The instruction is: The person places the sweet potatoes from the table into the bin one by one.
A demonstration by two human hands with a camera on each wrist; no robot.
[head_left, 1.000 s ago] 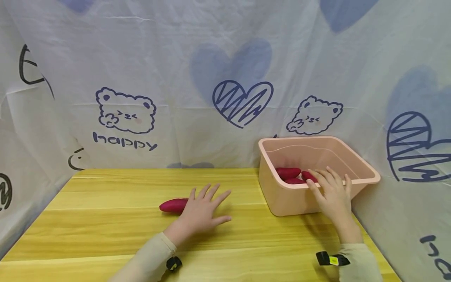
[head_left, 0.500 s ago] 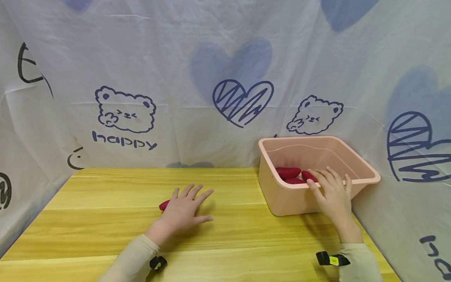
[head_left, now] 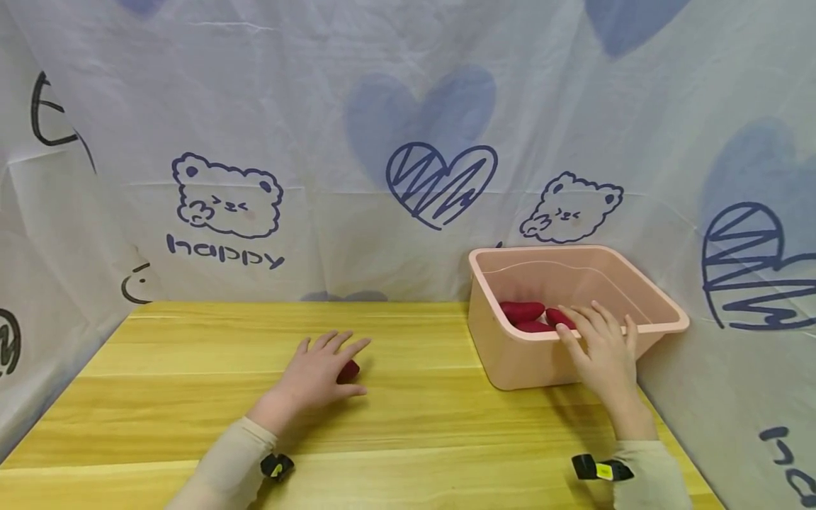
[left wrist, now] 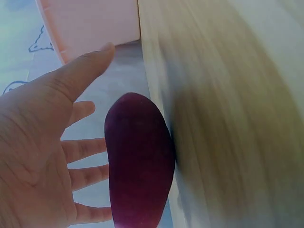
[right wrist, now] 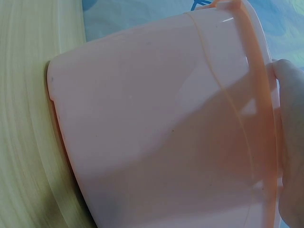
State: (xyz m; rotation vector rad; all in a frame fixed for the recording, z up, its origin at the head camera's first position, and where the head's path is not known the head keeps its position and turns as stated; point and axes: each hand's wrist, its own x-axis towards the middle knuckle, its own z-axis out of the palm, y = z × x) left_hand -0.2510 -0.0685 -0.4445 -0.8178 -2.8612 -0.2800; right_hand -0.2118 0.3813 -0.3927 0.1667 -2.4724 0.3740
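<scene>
My left hand (head_left: 312,375) hovers over a purple-red sweet potato (head_left: 348,371) on the table, its fingers spread. In the left wrist view the sweet potato (left wrist: 137,156) lies beside the palm, with the thumb apart from it. Most of it is hidden under the hand in the head view. My right hand (head_left: 602,354) rests over the near rim of a pink plastic bin (head_left: 529,365), its fingers loosely extended inside. Several sweet potatoes (head_left: 523,312) lie in that bin, close to these fingers. The right wrist view shows the thumb (right wrist: 285,76) at the bin's rim.
The yellow wood-grain table (head_left: 159,397) runs up to a white cloth backdrop (head_left: 331,241) printed with bears and hearts. The bin stands at the table's back right, near the cloth on that side.
My left hand has moved left across the sweet potato. Its left end, visible before, is now covered, and its right end shows between thumb and fingers. The right hand has stayed put.
</scene>
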